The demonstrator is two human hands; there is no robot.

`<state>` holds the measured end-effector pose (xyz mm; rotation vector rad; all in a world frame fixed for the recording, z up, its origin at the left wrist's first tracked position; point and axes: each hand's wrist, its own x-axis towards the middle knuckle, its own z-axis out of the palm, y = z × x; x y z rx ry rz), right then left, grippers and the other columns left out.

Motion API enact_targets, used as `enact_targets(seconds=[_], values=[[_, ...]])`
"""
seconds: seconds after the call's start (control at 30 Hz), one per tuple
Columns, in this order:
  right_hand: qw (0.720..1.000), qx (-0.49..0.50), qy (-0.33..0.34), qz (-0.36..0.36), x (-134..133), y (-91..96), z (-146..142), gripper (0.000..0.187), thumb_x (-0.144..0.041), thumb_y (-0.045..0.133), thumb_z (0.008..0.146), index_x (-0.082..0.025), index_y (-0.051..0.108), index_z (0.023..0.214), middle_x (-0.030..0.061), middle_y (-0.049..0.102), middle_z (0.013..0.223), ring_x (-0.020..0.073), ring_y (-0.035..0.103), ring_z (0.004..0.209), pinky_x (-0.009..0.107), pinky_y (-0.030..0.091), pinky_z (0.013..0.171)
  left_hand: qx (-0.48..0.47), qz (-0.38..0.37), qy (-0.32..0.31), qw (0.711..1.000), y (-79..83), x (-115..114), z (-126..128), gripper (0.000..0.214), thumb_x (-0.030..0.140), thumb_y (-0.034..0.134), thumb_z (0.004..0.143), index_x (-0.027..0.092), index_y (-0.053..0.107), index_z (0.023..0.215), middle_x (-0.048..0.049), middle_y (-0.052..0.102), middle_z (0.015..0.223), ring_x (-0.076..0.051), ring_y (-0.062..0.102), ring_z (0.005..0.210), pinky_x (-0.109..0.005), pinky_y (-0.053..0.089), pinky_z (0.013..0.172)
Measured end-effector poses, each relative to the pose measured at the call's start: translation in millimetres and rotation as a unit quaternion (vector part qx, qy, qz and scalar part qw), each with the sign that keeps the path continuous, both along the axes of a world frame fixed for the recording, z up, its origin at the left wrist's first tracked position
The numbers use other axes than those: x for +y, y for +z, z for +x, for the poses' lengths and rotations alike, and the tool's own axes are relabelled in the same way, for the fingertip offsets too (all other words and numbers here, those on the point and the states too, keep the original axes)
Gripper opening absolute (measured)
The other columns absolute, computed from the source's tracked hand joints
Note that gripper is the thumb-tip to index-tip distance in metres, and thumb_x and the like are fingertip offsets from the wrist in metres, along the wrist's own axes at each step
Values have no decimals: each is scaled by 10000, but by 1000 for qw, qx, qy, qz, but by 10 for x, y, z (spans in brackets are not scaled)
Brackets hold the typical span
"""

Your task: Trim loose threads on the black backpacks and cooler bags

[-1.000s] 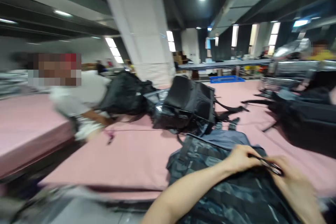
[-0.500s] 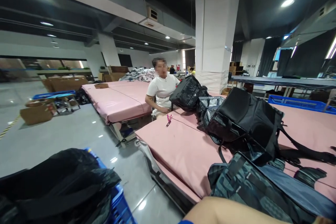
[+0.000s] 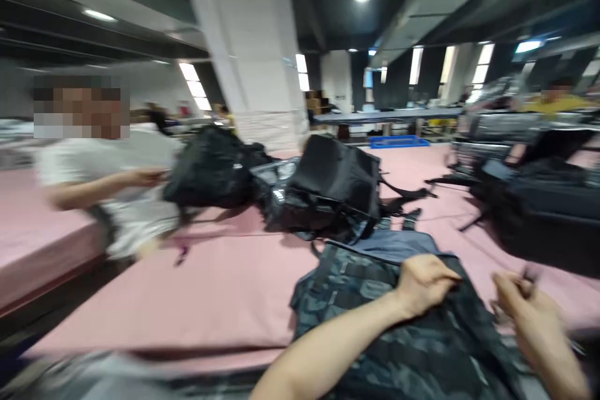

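Note:
A dark camouflage backpack [image 3: 370, 325] lies in front of me on the pink-covered table, its grey-blue lined flap spread at the far side. My left hand [image 3: 424, 284] reaches across it, fingers pinched together at the bag's upper right edge. Just right of the bag, my right hand [image 3: 532, 312] is closed around a small dark tool [image 3: 529, 280], possibly thread snips; motion blurs it. Beyond the camouflage bag stands a black backpack [image 3: 335, 184], with a silver-lined opening [image 3: 279, 181] on its left side.
At the left, a person in a white top [image 3: 110, 169] handles another black bag [image 3: 210, 169]. More black bags [image 3: 548, 206] sit at the right on the pink table [image 3: 201, 300]. A small purple-handled item [image 3: 181, 254] lies near the person. Behind rises a white pillar [image 3: 244, 44].
My view has swung right and down toward the table. Both my hands have come into view at the camouflage backpack, and the person opposite now reaches to the black bag.

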<state>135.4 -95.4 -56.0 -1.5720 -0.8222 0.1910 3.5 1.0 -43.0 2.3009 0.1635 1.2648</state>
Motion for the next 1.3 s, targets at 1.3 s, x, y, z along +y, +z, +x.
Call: enact_targets(seconds=[1.3], values=[[911,-405,-67,-44,-403,344,-295,189,-332,502,871,-201,631,918,24,670,834,157,605,735,273,424,687,63,-421,-93,900,292,7,-62,123,193,670,633,112,712,715,0,620,620,-98,513,571,-215,399,584]])
